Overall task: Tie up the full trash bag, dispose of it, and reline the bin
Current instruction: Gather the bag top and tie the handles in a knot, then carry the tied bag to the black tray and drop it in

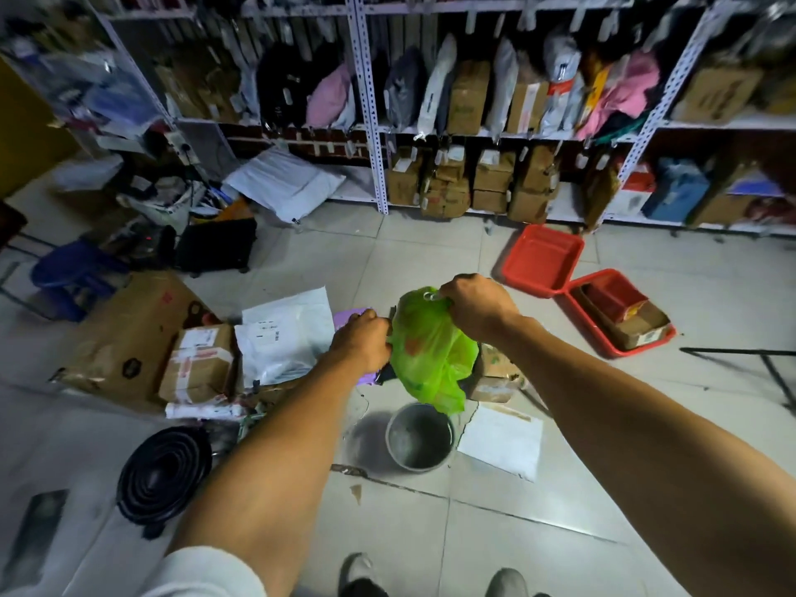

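Note:
A translucent green trash bag [430, 351] hangs in the air above a small grey bin [420, 439] that stands on the tiled floor. The bin looks bare inside, with no liner. My right hand [471, 305] grips the bag's gathered top from the right. My left hand [364, 342] pinches the bag's left edge. The bag's lower end dangles just over the bin's rim. Something dark shows behind the bag.
Cardboard boxes [198, 364] and white mailers [286, 333] lie left of the bin, a black coiled hose [161, 471] nearer me. Two red trays [542, 260] sit at the right. White paper [502, 441] lies beside the bin. Shelving [370, 122] packed with parcels lines the back.

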